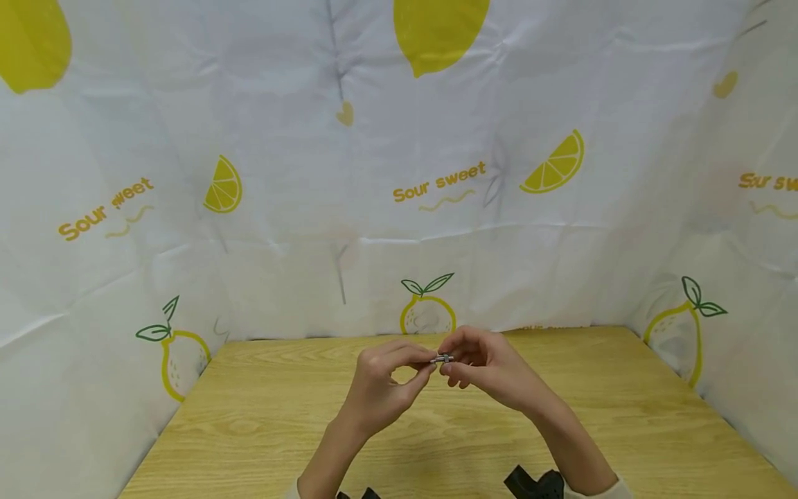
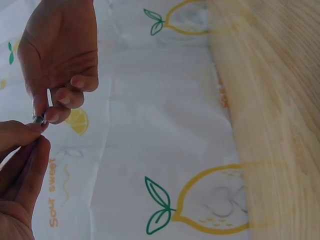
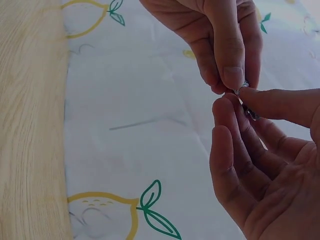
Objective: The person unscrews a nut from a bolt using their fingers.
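Observation:
Both hands meet over the table around a small shiny metal piece that looks like a bolt with a nut on it [image 1: 445, 358]. My left hand [image 1: 382, 387] pinches its left end between thumb and fingertips. From the other side, the thumb and forefinger of my right hand [image 1: 489, 366] close on the wider part, the rest of its fingers loosely bent. Only a glint of the metal bolt [image 2: 38, 119] shows in the left wrist view. In the right wrist view the bolt [image 3: 252, 115] peeks out below the right thumb, mostly covered by fingers.
A light wood-grain table [image 1: 249, 416] lies beneath the hands. White cloth printed with lemons [image 1: 299, 208] hangs behind it and at both sides. Black straps or mounts [image 1: 534, 482] sit near the wrists at the bottom edge.

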Demonstrator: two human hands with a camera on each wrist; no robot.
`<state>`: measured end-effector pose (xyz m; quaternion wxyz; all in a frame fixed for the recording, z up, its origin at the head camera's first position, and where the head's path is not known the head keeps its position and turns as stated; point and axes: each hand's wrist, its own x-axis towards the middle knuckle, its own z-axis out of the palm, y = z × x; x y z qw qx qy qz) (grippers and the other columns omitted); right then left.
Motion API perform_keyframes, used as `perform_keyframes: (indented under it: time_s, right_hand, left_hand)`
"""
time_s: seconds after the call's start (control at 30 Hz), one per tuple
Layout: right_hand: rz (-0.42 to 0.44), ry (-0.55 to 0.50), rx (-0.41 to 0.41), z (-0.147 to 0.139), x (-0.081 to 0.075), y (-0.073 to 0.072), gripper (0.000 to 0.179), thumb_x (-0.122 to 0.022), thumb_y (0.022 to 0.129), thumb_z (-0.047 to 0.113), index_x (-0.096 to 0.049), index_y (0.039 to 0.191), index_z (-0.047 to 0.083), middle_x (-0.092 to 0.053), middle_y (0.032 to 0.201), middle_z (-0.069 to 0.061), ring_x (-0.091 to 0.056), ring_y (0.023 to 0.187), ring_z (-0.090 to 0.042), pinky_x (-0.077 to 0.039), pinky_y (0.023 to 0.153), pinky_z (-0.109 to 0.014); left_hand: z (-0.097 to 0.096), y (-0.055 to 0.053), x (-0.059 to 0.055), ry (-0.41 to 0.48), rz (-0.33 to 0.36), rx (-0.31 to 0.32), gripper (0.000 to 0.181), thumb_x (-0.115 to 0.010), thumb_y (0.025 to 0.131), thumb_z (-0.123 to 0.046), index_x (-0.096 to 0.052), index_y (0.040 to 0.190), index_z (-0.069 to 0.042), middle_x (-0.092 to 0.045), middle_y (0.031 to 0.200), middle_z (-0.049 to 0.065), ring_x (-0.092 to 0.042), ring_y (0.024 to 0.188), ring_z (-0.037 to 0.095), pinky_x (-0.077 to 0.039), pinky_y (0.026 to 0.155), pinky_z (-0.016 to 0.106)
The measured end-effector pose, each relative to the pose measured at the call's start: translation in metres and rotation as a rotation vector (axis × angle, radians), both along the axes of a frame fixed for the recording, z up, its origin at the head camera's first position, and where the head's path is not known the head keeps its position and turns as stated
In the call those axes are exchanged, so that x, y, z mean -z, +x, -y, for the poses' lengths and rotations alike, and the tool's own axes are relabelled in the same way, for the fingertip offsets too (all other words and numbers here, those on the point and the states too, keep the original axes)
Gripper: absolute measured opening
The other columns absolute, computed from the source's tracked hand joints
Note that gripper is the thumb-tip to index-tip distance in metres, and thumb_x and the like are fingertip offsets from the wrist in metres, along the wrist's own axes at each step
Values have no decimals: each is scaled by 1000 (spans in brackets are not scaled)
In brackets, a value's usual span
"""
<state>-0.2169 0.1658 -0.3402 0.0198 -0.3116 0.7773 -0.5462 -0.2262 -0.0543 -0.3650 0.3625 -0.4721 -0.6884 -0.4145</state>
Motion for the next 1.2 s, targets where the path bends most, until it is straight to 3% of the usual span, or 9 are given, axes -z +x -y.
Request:
perform_keyframes:
  time_s: [0.17, 0.4, 0.53, 0.77, 1.0, 1.2]
  right_hand:
    - [20, 47, 11, -2, -3, 0, 28, -68, 101, 18, -63, 120, -3, -70, 93, -16, -71, 75, -19, -64, 67, -35]
    - [6, 75, -43, -2, -2, -3, 28, -52, 109, 23, -71, 104, 2, -71, 91, -19, -72, 74, -21, -64, 67, -38]
    - [11, 66, -55, -1, -2, -3, 25, -55, 108, 20, -71, 106, 2, -71, 92, -19, -71, 75, -18, -64, 69, -38]
    - [28, 48, 4, -3, -3, 0, 22, -66, 102, 18, -68, 113, 0, -73, 95, -14, -72, 78, -19, -64, 71, -37]
    - [0, 43, 27, -2, -4, 2, 25, -72, 97, 13, -66, 116, -1, -72, 95, -16, -71, 77, -20, -64, 68, -35]
    - [28, 87, 21, -2, -6, 2, 26, -61, 105, 25, -69, 113, 1, -72, 93, -14, -72, 76, -20, -64, 68, -35]
  left_hand:
    - [0, 0, -1, 1, -20, -4, 21, -82, 80, 9, -80, 97, -4, -79, 90, 8, -75, 76, 12, -59, 70, 11]
    - [-1, 1, 0, 2, -6, -17, 19, -81, 82, 8, -80, 96, -5, -79, 89, 5, -75, 77, 12, -58, 68, 10]
    - [-1, 0, 1, -1, -12, -23, 19, -81, 82, 8, -80, 95, -6, -79, 89, 4, -74, 77, 11, -58, 68, 9]
    - [-1, 0, 0, -5, 28, -5, 16, -81, 84, 5, -80, 95, -6, -79, 90, 4, -74, 77, 10, -58, 68, 9]
    - [-3, 1, -2, 1, -15, -5, 20, -81, 81, 8, -80, 97, -4, -79, 90, 7, -75, 76, 11, -59, 70, 10]
    - [-2, 2, -1, 7, -36, -11, 20, -82, 80, 9, -80, 96, -4, -79, 89, 7, -75, 75, 11, -60, 70, 12]
